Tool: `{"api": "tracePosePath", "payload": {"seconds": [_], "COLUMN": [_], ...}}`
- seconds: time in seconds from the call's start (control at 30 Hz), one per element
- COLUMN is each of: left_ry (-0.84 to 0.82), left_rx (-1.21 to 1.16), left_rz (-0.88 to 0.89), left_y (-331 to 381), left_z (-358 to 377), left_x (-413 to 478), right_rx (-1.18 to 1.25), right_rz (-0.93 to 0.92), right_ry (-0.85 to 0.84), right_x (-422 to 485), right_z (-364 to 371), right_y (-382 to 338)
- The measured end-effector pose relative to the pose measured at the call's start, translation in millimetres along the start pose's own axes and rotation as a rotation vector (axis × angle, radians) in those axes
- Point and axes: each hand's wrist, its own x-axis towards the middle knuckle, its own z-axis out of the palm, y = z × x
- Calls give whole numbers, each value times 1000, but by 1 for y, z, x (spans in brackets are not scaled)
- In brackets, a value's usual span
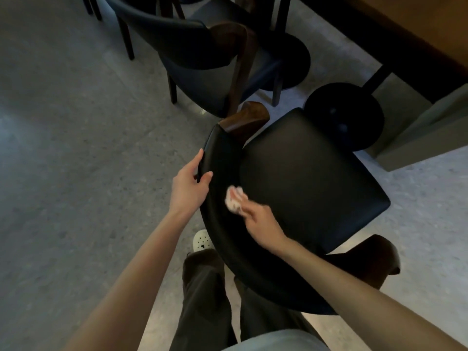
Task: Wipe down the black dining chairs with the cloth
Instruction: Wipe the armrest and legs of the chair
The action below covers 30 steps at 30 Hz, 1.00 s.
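Black padded dining chair with a curved backrest (298, 178) is gripped at its backrest rim by the left hand (188, 187), while a crumpled pale pink cloth (234, 198) is pinched against the backrest's inner face by the right hand (260, 220).

A grey, finely speckled floor (63, 148) fills the view from 7 to 11 o'clock. It is dim and bluish there, paler toward 4 o'clock and warmer at 6 o'clock. A wooden tabletop (417, 26) with a dark edge crosses 1 to 2 o'clock. Below it, a near pedestal base (344, 117), round and black, stands at 2 o'clock and a far pedestal base (296, 59) at 1 o'clock. A grey-green block (425, 138) sits at 3 o'clock.
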Motion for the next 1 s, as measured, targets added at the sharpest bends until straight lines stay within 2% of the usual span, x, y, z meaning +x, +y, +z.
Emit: {"api": "tracePosePath", "payload": {"seconds": [0.17,0.23,0.27,0.37,0.43,0.53,0.6,0.73,0.9,1.0], "left_ry": [5,13,20,40,39,45,31,44,182,172], "left_rx": [-25,-19,-11,15,3,4,-8,-4,181,148], "left_rz": [-9,-7,-3,11,13,23,20,37,100,82], "left_y": [2,2,2,-1,-5,-12,-16,-21,-18,-16], "left_z": [1,1,2,5,5,4,4,6,17,21], "left_x": [-4,-5,-7,-14,-19,-29,-35,-38,-50,-56], "right_rx": [-235,-269,-243,-167,-128,-15,-26,-118,-383,-577], "right_rz": [67,86,78,-9,-12,22,31,-12,131,255], "right_ry": [-265,-313,-280,11,66,53,59,-161,-268,-301], "right_x": [-66,-71,-69,-33,3,35,29,-50,-142,-151], "right_z": [-46,-61,-64,-58,-40,-8,0,-18,-81,-111], "right_y": [40,37,30,5,-16,-38,-34,10,51,56]}}
